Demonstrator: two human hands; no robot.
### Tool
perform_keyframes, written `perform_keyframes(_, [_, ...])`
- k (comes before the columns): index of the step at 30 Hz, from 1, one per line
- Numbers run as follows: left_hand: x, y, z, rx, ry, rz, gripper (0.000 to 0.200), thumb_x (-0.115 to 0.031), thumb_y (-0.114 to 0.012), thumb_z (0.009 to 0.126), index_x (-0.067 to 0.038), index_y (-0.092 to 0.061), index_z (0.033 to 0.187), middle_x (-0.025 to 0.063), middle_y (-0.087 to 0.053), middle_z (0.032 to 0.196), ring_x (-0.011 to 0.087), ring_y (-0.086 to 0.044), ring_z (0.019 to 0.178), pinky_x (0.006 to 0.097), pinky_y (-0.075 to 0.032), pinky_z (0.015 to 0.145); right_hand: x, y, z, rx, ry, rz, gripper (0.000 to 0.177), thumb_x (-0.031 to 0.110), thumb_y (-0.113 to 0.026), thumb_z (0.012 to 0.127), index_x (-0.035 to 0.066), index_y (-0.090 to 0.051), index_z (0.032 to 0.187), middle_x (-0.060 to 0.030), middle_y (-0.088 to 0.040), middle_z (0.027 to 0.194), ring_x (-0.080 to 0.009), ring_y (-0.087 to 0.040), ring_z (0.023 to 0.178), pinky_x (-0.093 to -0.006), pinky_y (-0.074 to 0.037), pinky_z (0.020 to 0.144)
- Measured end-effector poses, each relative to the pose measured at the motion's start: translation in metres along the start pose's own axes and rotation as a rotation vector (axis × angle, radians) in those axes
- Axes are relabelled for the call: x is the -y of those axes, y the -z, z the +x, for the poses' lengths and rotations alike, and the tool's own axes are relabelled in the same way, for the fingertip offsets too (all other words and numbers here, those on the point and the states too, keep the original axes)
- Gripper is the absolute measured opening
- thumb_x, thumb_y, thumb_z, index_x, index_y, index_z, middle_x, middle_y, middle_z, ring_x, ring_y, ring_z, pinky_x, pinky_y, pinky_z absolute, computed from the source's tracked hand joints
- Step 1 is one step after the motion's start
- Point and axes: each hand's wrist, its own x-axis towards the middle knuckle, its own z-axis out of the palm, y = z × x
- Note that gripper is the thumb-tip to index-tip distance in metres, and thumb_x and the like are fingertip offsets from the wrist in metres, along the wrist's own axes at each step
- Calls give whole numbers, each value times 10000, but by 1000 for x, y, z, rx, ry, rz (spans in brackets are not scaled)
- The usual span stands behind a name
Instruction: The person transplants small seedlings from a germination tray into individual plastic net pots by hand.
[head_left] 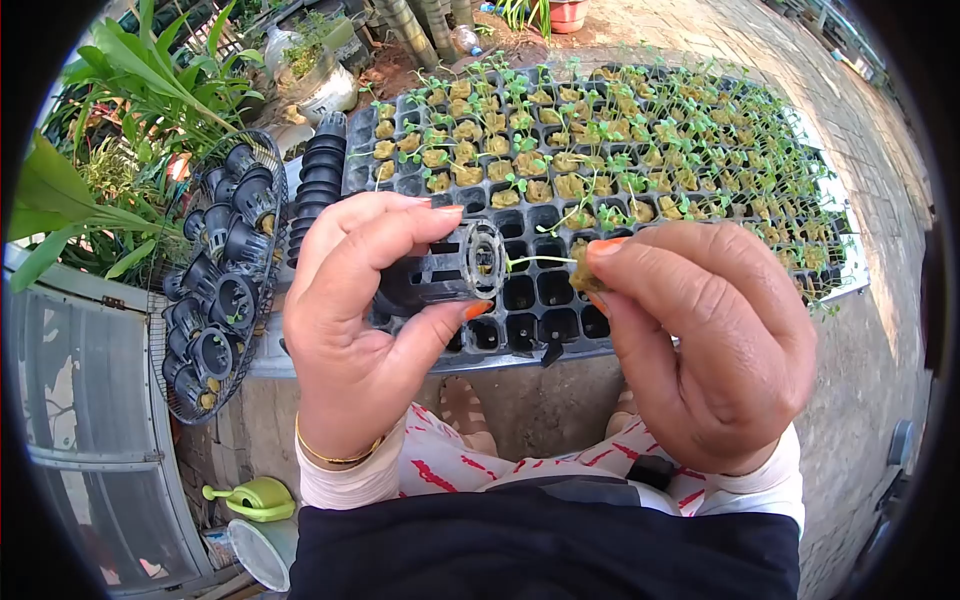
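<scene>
My left hand (365, 300) holds a black slotted net pot (435, 275) on its side, its slotted end facing right. In my right hand (705, 335), thumb and forefinger pinch a brownish growing plug (583, 268). A thin pale seedling stem (540, 260) runs left from the plug to the pot's slotted end, where a bit of green shows. Beneath both hands lies a black seedling tray (520, 292) with many plugs and green sprouts; several cells near its front edge hold no plug.
A wire basket (270, 290) of black net pots stands at the left, beside a stack of black pots (318, 175). Leafy plants (140, 75) fill the upper left. A green watering can (260, 498) and a clear bucket (262, 552) are at the lower left.
</scene>
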Motion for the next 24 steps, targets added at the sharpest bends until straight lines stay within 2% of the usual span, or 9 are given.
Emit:
perform_keyframes(16, [-1, -3, -1, 0, -52, 33, 531, 76, -735, 543, 14, -602, 1053, 124, -558, 1087, 186, -521, 995, 279, -402, 852, 0, -6, -2, 60, 2, -32, 256, -74, -711, 620, -4, -652, 859, -113, -624, 758, -232, -600, 647, -299, -470, 559])
perform_keyframes(24, [-10, -9, 0, 63, -69, 80, 526, 96, -717, 537, -6, -618, 1043, 136, -550, 1095, 213, -535, 1016, 311, -420, 881, 0, -7, -3, 76, -12, 30, 258, -66, -709, 619, -1, -658, 864, -112, -623, 762, -232, -599, 649, -307, -469, 560])
